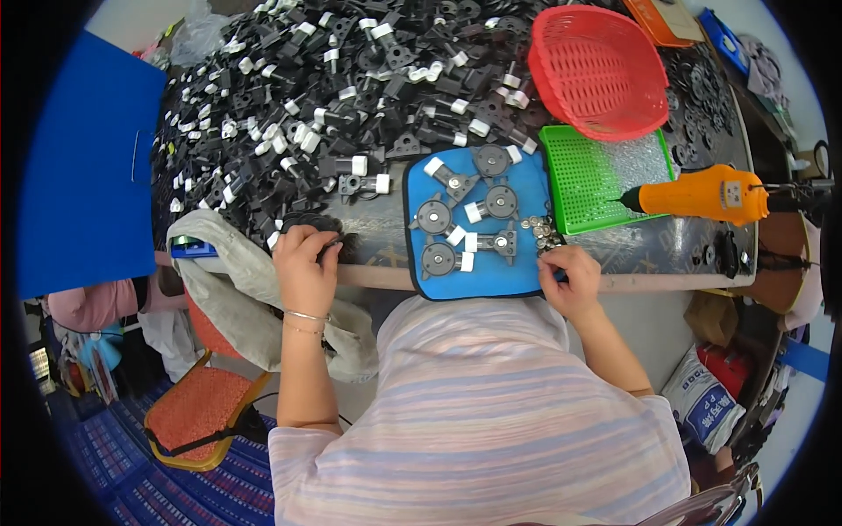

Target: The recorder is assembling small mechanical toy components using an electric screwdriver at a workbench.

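Note:
My left hand point(305, 263) is at the table's front edge, left of the blue mat point(516, 279). Its fingers are curled at a small pile of dark parts point(317, 221); what they hold, a dark bit at the fingertips, is unclear. My right hand point(572, 279) rests at the mat's right front edge, thumb and fingers pinched together beside a little heap of small round metal pieces point(540, 231). Whatever lies in that pinch is hidden. On the mat sit several black caster-like parts with white ends, such as a round-bodied one point(434, 216).
Loose black and white plastic parts point(298, 114) cover the table's left and back. To the right are a green perforated tray point(579, 188) of small clear pieces, a red basket point(596, 74) and an orange electric screwdriver point(702, 196). A grey cloth point(232, 289) hangs over the left front edge.

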{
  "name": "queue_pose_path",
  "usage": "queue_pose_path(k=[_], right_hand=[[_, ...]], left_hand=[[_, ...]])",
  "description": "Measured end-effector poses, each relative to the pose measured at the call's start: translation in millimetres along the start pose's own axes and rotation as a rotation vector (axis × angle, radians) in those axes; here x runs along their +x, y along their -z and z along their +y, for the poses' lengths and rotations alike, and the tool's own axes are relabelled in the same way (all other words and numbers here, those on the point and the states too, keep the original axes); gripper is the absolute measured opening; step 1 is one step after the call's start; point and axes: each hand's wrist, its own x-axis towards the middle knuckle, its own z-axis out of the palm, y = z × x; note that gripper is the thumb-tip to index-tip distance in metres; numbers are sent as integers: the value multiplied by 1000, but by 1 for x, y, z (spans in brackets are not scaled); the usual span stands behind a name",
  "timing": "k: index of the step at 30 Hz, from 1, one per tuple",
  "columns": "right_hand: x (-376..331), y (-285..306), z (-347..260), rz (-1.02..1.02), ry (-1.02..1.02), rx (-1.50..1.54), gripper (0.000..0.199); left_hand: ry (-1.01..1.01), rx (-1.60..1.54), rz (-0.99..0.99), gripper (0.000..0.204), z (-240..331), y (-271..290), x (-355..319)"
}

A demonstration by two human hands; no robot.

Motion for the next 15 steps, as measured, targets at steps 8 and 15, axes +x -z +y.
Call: queue_pose_path(k=[8,15], right_hand=[[-1,-1,1,3,10,10,17],[1,-1,1,9,17,12,17]], left_hand=[[-233,-426,-239,26,10,-20,15],[-224,-375,-178,21,7,-10,12]])
